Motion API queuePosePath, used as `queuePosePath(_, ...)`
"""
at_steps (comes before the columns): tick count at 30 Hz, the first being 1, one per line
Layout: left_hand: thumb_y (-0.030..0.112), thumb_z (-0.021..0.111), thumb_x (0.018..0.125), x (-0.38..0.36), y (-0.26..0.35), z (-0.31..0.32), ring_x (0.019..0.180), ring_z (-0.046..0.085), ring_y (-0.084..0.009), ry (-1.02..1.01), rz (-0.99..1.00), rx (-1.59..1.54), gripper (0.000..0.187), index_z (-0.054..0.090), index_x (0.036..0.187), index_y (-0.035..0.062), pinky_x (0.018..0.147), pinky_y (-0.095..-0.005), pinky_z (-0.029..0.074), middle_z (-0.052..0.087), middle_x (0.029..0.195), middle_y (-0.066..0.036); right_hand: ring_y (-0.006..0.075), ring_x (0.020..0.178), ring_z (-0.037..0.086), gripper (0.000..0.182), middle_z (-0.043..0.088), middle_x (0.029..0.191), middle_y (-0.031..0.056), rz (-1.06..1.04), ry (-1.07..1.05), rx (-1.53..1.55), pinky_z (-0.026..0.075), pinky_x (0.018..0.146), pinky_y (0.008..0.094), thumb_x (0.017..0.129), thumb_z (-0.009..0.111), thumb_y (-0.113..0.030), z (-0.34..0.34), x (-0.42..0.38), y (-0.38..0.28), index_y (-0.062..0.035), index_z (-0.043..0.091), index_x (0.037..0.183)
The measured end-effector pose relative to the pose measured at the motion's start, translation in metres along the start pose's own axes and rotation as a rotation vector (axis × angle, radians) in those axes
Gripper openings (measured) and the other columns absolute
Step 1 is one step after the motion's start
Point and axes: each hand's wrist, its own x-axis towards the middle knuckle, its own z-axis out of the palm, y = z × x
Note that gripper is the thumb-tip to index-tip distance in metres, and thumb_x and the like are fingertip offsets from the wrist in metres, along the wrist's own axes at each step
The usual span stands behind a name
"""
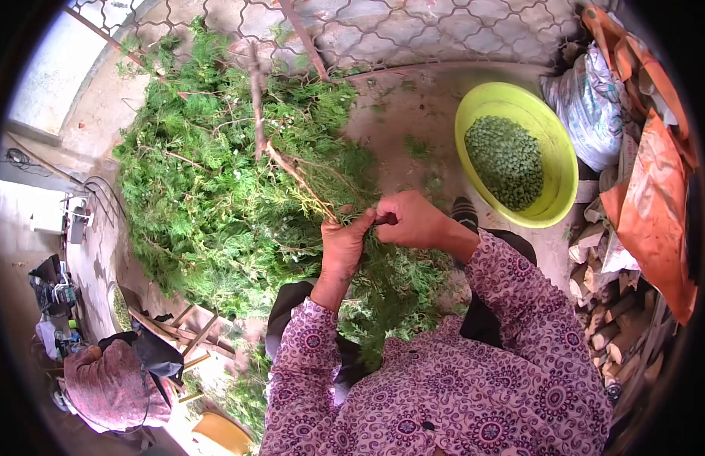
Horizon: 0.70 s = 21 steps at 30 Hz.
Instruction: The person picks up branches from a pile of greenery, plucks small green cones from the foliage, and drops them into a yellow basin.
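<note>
My left hand (343, 245) is closed around a leafy evergreen branch (297, 176), whose bare, pale-brown stem points up and away while its feathery green sprays hang below. Right beside it, my right hand (410, 220) is curled with thumb and fingers pinched together close to the sprays. What sits in that pinch is too small and hidden to name. Under both hands spreads a big heap of cut evergreen branches (208, 182). To the right stands a yellow-green basin (559, 137) holding many small green cones or berries (504, 162).
A wire mesh fence (443, 34) runs along the back. At right are a white woven sack (593, 110), an orange tarp (647, 220) and stacked firewood (621, 334). Another person (113, 387) is at lower left, near a wooden chair (196, 330) and a yellow container (221, 433).
</note>
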Motion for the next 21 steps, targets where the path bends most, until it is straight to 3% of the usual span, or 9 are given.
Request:
queuePosePath(4,-0.001,0.063,0.076,0.006,0.001,-0.007,0.076,0.057,-0.0109,0.081,0.122,0.020,0.010,0.057,0.083,0.0019,0.069,-0.0243,0.046,0.062,0.084,-0.004,0.0192,0.056,0.056,0.018,0.057,0.060,0.0108,0.002,-0.093,0.029,0.044,0.054,0.0301,0.061,0.060,-0.019,-0.005,0.000,-0.003,-0.0022,0.062,0.070)
queuePosePath(6,0.000,0.066,0.074,0.010,0.013,-0.013,0.079,0.057,-0.0113,0.127,0.164,-0.019,0.017,0.055,0.087,0.0040,0.073,-0.0242,0.045,0.061,0.085,-0.004,0.0175,0.057,0.056,0.020,0.059,0.063,0.0090,-0.021,-0.405,0.033,0.045,0.055,0.0292,0.062,0.062,-0.019,-0.006,-0.001,0.000,-0.0027,0.062,0.074)
queuePosePath(8,0.000,0.067,0.073,0.010,0.021,-0.020,0.080,0.057,-0.0121,0.179,0.129,-0.008,0.022,0.054,0.089,0.0055,0.075,-0.0245,0.045,0.061,0.086,-0.004,0.0080,0.061,0.054,0.016,0.058,0.065,0.0056,-0.068,-0.163,0.051,0.044,0.056,0.0241,0.068,0.063,-0.013,-0.029,0.000,-0.003,-0.0011,0.061,0.077)
queuePosePath(11,-0.001,0.069,0.072,0.003,0.029,-0.021,0.082,0.057,-0.0143,0.193,0.074,0.062,0.031,0.049,0.093,0.0102,0.079,-0.0262,0.045,0.060,0.089,-0.004,0.0120,0.066,0.056,0.018,0.060,0.072,0.0037,0.040,0.389,0.189,0.046,0.062,0.0240,0.070,0.064,-0.012,-0.080,-0.005,0.003,-0.0008,0.062,0.083)
queuePosePath(14,-0.005,0.066,0.073,-0.007,0.027,-0.017,0.083,0.057,-0.0126,0.043,0.117,0.024,0.026,0.054,0.089,0.0125,0.078,-0.0282,0.046,0.059,0.089,-0.001,0.0168,0.083,0.057,0.030,0.061,0.089,0.0073,0.164,0.736,-0.113,0.046,0.070,0.0271,0.070,0.064,-0.013,-0.123,-0.017,0.048,-0.0032,0.061,0.097)
queuePosePath(16,-0.004,0.066,0.073,-0.009,0.023,-0.015,0.081,0.056,-0.0110,-0.037,0.120,0.055,0.025,0.055,0.088,0.0127,0.076,-0.0270,0.046,0.059,0.089,0.001,0.0184,0.095,0.054,0.053,0.056,0.108,0.0105,0.217,1.045,-0.951,0.045,0.077,0.0269,0.067,0.068,-0.015,-0.138,-0.024,0.063,-0.0051,0.052,0.116)
queuePosePath(17,-0.004,0.067,0.073,-0.009,0.021,-0.012,0.079,0.055,-0.0093,-0.118,0.119,0.092,0.024,0.057,0.087,0.0129,0.074,-0.0258,0.046,0.059,0.088,0.002,0.0184,0.095,0.054,0.053,0.056,0.108,0.0105,0.210,1.050,-0.958,0.045,0.077,0.0269,0.067,0.068,-0.015,-0.137,-0.023,0.054,-0.0051,0.052,0.116)
queuePosePath(19,0.001,0.068,0.073,-0.009,0.014,-0.006,0.075,0.053,-0.0058,-0.122,0.136,0.298,0.018,0.060,0.084,0.0117,0.070,-0.0237,0.045,0.059,0.084,0.004,0.0234,0.111,0.045,0.074,0.043,0.127,0.0139,0.070,0.718,0.256,0.040,0.087,0.0315,0.064,0.071,-0.017,-0.119,-0.020,0.025,-0.0088,0.038,0.130)
queuePosePath(21,0.005,0.067,0.075,-0.012,0.004,-0.001,0.073,0.051,-0.0049,-0.310,-0.061,0.484,0.012,0.061,0.085,0.0094,0.068,-0.0230,0.044,0.060,0.079,0.004,0.0230,0.116,0.041,0.079,0.040,0.130,0.0122,-0.063,0.411,0.494,0.037,0.091,0.0341,0.062,0.073,-0.020,-0.095,-0.011,0.002,-0.0096,0.036,0.131)
